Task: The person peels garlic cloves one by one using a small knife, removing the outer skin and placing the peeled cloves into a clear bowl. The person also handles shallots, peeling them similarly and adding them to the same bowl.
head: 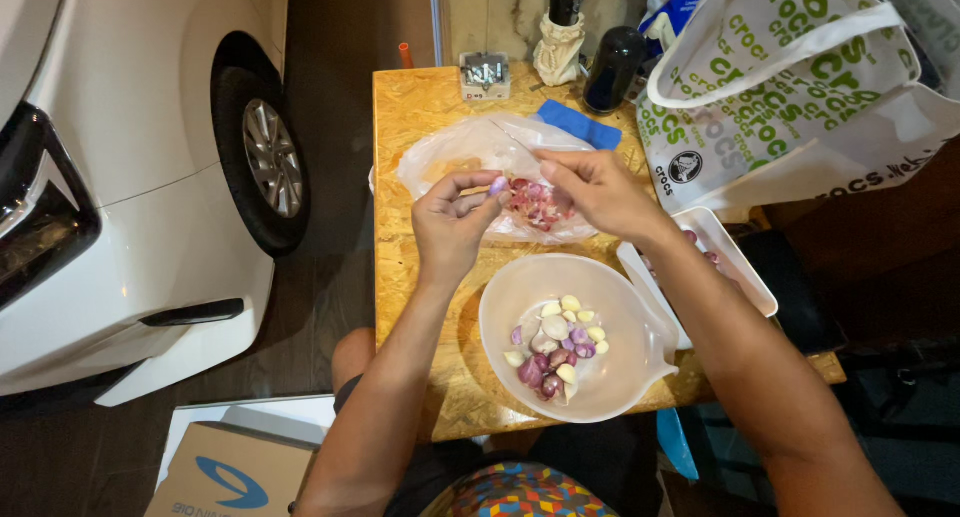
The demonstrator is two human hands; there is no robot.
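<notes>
My left hand (452, 220) pinches a small purple shallot (497, 186) between thumb and fingers. My right hand (597, 190) is just to its right, holding a thin knife (518, 137) whose blade points up and left over a clear plastic bag (450, 157). A heap of purple peels (537, 205) lies on the bag between the hands. Nearer to me stands a white plastic bowl (520, 287) with several peeled shallots and garlic cloves (555, 347) in it.
The small wooden table (410, 107) also carries a white rectangular tray (745, 277), a blue cloth (580, 124), a black cup (612, 69), a pen holder (560, 42) and a small clear box (485, 74). A large printed bag (800, 87) stands right. A white car (130, 177) is left; a cardboard box (235, 472) on the floor.
</notes>
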